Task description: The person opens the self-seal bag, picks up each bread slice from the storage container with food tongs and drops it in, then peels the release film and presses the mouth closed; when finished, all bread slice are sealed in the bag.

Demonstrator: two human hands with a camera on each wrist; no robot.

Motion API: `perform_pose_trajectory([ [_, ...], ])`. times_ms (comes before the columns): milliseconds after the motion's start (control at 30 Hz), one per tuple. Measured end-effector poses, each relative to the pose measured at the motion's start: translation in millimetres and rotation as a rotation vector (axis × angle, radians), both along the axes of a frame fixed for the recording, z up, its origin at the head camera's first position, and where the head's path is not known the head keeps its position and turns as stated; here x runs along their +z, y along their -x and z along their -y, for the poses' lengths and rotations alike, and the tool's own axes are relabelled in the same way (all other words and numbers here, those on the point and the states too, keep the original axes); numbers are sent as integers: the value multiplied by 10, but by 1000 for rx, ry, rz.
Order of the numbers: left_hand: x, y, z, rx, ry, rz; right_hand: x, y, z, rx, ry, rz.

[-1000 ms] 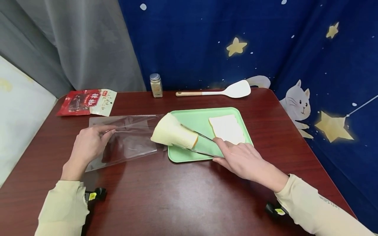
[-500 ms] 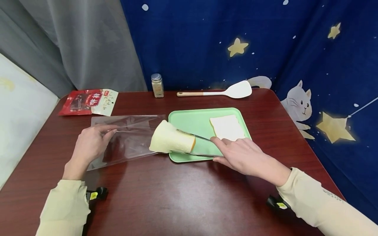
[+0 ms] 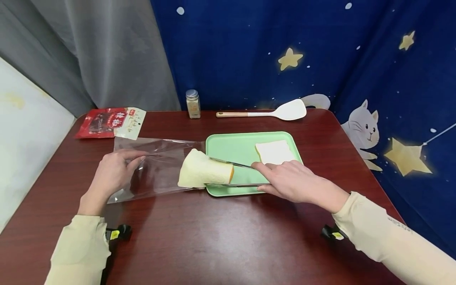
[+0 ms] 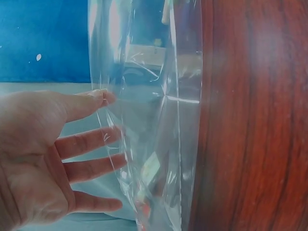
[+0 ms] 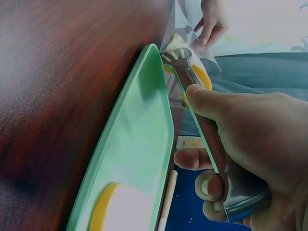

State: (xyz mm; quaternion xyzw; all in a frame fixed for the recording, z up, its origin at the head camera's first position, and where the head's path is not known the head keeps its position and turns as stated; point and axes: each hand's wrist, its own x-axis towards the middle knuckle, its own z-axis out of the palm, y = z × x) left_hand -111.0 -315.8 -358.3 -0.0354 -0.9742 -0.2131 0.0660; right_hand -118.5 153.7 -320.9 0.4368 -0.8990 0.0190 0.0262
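In the head view, my left hand (image 3: 115, 170) pinches the upper layer of a clear plastic bag (image 3: 160, 174) between thumb and fingertips; the left wrist view (image 4: 103, 98) shows the film at the fingertips. My right hand (image 3: 293, 180) grips metal tongs (image 5: 207, 134), whose two arms clasp a bent slice of bread (image 3: 203, 170). That slice hangs over the left edge of a green tray (image 3: 231, 140), its left end at the bag's mouth; whether it is inside cannot be told. Another slice of white bread (image 3: 274, 151) lies flat on the tray's right side.
A red and white food packet (image 3: 110, 122) lies at the back left of the table (image 3: 221, 241). A small spice jar (image 3: 193, 103) stands at the back edge. To its right lies a white spatula (image 3: 290, 111) with a wooden handle. Curtains hang behind.
The tongs and the bent slice have lowered and shifted slightly left toward the bag's mouth. My left hand keeps its pinch on the bag. The head view has tilted a little.
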Motion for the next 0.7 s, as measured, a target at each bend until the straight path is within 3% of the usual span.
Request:
perform_pose_trajectory([
  [700, 3, -5, 2, -7, -3, -14, 36, 326, 328, 58, -10, 106],
])
